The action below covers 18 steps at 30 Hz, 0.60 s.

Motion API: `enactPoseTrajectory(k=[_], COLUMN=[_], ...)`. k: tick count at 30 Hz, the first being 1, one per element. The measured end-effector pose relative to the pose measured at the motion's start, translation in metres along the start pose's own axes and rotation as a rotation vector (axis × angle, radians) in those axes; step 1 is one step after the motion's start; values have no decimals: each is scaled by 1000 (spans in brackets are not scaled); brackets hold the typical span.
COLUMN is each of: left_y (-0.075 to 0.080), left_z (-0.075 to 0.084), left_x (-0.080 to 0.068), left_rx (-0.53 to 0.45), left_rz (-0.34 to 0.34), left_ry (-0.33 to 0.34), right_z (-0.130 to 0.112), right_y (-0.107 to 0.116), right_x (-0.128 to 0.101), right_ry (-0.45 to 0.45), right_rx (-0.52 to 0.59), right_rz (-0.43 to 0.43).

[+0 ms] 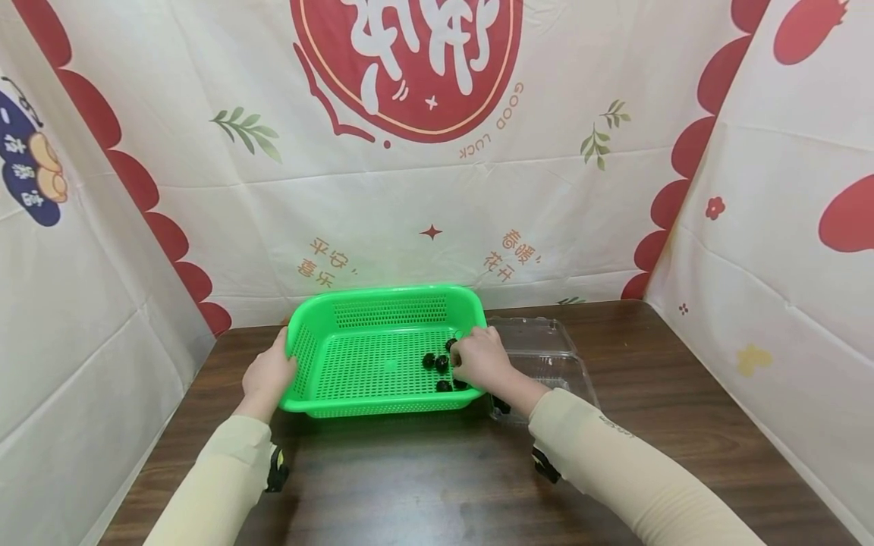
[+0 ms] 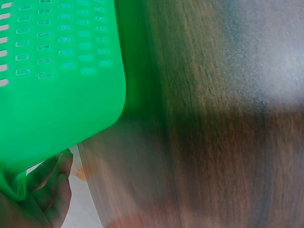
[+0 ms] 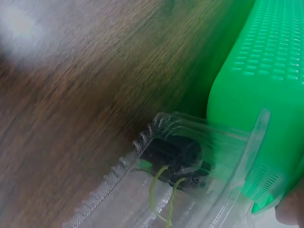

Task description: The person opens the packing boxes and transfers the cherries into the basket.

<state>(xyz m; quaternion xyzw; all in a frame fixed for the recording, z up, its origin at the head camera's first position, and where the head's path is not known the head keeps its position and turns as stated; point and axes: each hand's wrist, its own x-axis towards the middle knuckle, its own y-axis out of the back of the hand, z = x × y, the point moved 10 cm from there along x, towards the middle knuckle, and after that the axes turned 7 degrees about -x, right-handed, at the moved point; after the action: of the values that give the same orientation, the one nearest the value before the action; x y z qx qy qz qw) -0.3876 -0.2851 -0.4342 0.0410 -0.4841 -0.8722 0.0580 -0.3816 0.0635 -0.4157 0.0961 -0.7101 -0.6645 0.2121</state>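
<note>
A green plastic basket (image 1: 389,406) with perforated walls stands on the table, with several dark cherries (image 1: 429,360) at its right end. My left hand (image 1: 269,373) grips the basket's left rim. In the left wrist view its fingers (image 2: 61,187) curl beneath that rim. Reaching over the right wall, my right hand (image 1: 481,358) is down among the cherries, fingers bent; whether a cherry is between them is hidden. Right of the basket lies a clear plastic clamshell box (image 1: 580,371). Dark cherries with green stems (image 3: 178,154) lie in its corner in the right wrist view.
The brown wooden table (image 1: 410,485) runs under everything. A printed cloth backdrop (image 1: 382,205) rises behind the basket, with cloth walls on both sides. The box stands close against the basket's right side, beneath my right forearm.
</note>
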Motion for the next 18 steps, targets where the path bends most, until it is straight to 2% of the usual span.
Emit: enactPoseTrajectory(k=[18], left_y=[-2], left_z=[2], left_x=[0], left_rx=[25], left_rz=[-28], left_ry=[-2], right_z=[-1], right_y=[1], right_x=[-2], right_ry=[-6], right_rx=[-10], right_rz=[-15])
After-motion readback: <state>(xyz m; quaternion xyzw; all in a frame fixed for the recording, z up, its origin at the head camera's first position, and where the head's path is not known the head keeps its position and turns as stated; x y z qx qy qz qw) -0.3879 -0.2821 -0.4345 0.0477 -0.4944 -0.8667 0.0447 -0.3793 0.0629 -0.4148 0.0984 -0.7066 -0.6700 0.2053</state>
